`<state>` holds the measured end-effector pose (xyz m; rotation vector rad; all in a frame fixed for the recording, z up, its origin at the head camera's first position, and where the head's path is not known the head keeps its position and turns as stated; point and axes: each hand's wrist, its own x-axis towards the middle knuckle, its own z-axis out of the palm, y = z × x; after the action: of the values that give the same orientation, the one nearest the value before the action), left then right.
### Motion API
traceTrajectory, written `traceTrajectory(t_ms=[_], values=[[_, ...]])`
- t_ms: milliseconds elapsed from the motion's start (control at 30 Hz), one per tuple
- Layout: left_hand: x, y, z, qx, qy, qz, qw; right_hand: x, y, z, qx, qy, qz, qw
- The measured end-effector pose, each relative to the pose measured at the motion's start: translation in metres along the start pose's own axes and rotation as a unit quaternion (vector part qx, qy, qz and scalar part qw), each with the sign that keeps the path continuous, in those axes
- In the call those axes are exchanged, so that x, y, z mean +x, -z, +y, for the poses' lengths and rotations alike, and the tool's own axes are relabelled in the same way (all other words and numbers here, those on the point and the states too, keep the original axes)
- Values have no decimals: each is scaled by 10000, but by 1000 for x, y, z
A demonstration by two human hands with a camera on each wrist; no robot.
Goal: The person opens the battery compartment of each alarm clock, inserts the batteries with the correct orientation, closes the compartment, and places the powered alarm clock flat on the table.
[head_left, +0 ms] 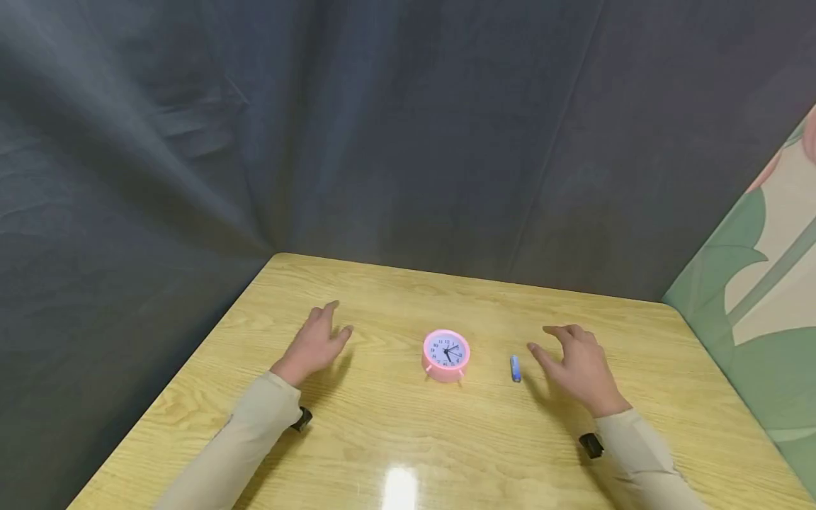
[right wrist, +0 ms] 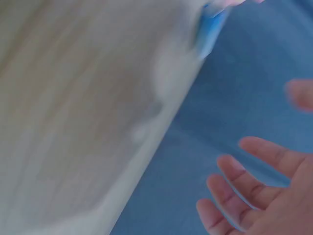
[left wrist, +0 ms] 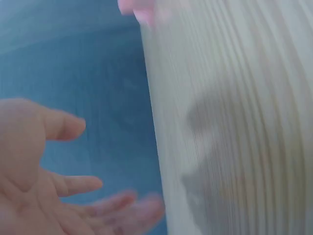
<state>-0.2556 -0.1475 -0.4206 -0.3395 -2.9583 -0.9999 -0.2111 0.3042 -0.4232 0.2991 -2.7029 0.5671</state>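
A round pink alarm clock (head_left: 445, 355) sits on the wooden table with its white dial tilted upward. To its right lies a small blue cylinder that looks like a battery (head_left: 515, 369); in the right wrist view the blue battery (right wrist: 210, 29) shows blurred near the top. My left hand (head_left: 314, 346) hovers over the table left of the clock, fingers spread and holding nothing. On the other side, my right hand (head_left: 579, 365) hangs just right of the battery, thumb toward it, with nothing in its grasp. Part of the pink clock (left wrist: 139, 9) peeks in at the top of the left wrist view.
The wood-grain table (head_left: 382, 418) has a glare spot near its front. A dark curtain (head_left: 408, 142) hangs along the back and left side. At the right stands a panel (head_left: 765, 283) with a green and pink leaf pattern.
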Motion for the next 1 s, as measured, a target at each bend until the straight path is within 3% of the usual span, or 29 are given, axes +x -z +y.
traceTrajectory(t_ms=[100, 267, 467, 733, 1000], values=[[6, -14, 24, -708, -83, -247, 9972, 9, -3, -23, 352, 44, -159, 9992], [13, -46, 60, -1544, -343, -792, 9842, 21, -20, -57, 903, -165, -608, 9939], [21, -77, 86, -1890, -255, -1288, 9732, 23, -42, -77, 1202, -602, -1046, 9854], [26, -94, 93, -1872, -160, -1235, 9744, 20, -58, -83, 1431, -834, -1137, 9796], [27, -100, 92, -2230, 51, -1241, 9669, 21, -60, -87, 1751, -946, -1158, 9731]])
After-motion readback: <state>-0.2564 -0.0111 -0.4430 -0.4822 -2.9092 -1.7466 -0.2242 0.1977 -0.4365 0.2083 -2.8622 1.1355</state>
